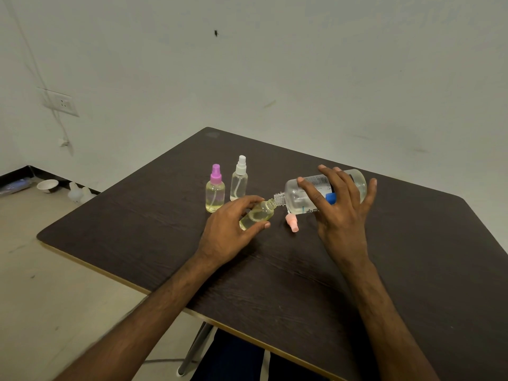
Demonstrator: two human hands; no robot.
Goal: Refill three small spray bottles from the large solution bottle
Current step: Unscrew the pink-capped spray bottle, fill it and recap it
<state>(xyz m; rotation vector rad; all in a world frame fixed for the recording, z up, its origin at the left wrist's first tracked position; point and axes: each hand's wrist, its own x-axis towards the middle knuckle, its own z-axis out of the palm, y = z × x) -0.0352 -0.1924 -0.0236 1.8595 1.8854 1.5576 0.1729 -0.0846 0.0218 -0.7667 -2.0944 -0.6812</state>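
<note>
**Big bottle tipped sideways, neck to neck with an open small bottle**

Head view: the big bottle (302,195) is held above the dark table (137,215), right of centre, and lies almost flat. Its long axis runs left to right, with the base to the right and slightly higher. The open threaded neck points left and a little down. The right hand (341,207) grasps it from the near side, with the fingers spread wide across the labelled body and the thumb out near the base end. A blue piece (331,198) shows under the fingers; what it is cannot be told. Clear liquid sits along the bottle's lower side.

The left hand (233,229) grips an uncapped small bottle (258,214) between curled fingers and thumb. This bottle is tilted, its long axis running from lower left to upper right. Its mouth points up and right, just beside the big bottle's neck; whether the two touch cannot be told. It holds pale yellow liquid.

A pink spray top (292,222) lies on its side on the table below the big bottle's shoulder. Behind the left hand two small bottles stand upright side by side. The purple-topped bottle (215,192) is filled yellow and the white-topped bottle (239,180) looks mostly clear.
</note>
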